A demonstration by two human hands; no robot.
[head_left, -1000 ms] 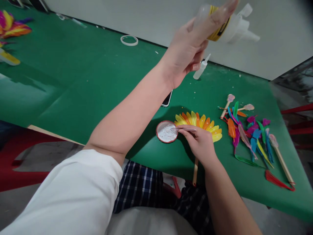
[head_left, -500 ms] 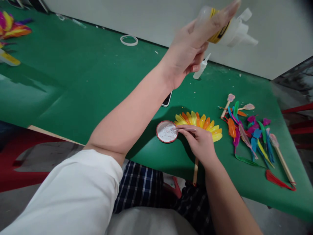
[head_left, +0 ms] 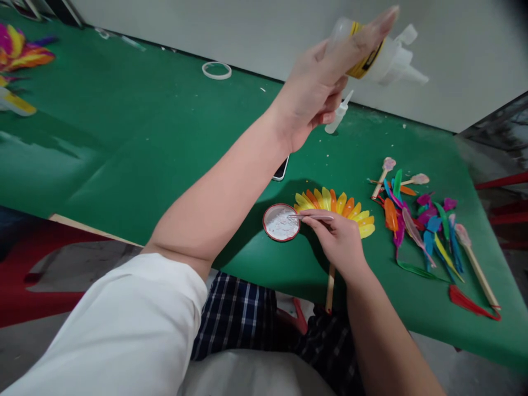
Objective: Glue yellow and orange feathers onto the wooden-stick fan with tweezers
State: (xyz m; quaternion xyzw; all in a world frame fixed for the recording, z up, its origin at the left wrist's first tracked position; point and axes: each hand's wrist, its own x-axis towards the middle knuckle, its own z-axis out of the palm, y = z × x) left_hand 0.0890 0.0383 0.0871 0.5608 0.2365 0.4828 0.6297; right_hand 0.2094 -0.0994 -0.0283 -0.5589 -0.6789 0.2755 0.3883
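The left hand (head_left: 307,88) was wrapped around a yellow-labelled squeeze bottle (head_left: 385,63), raised well beyond the red-rimmed dish (head_left: 265,232) and tipped with its nozzle slanting downward. That bottle looked light, its walls smooth and probably yielding, so the labelled middle seemed the surest place for the fingers; a hard squeeze there might have forced liquid out.

The right hand (head_left: 338,236), just beside the dish on its right, held metal tweezers (head_left: 315,218) in a narrow pinch, their tips reaching over the rim. They seemed slim, stiff and nearly weightless, best held along the middle of the arms; whether the tips gripped a piece could not be told.

Under and behind that hand, right of the dish, lay a yellow and orange feather fan (head_left: 328,199). Its feathers looked soft and easily bent, so its wooden handle (head_left: 330,289) would have been the safer hold.

The dish held a shallow spread of small white bits (head_left: 282,224), likely light enough to scatter if knocked. How much the raised bottle contained was unclear. Beyond the dish, to the right, a small nozzle-tipped bottle (head_left: 337,118) stood on the green table (head_left: 165,137), its contents also uncertain.
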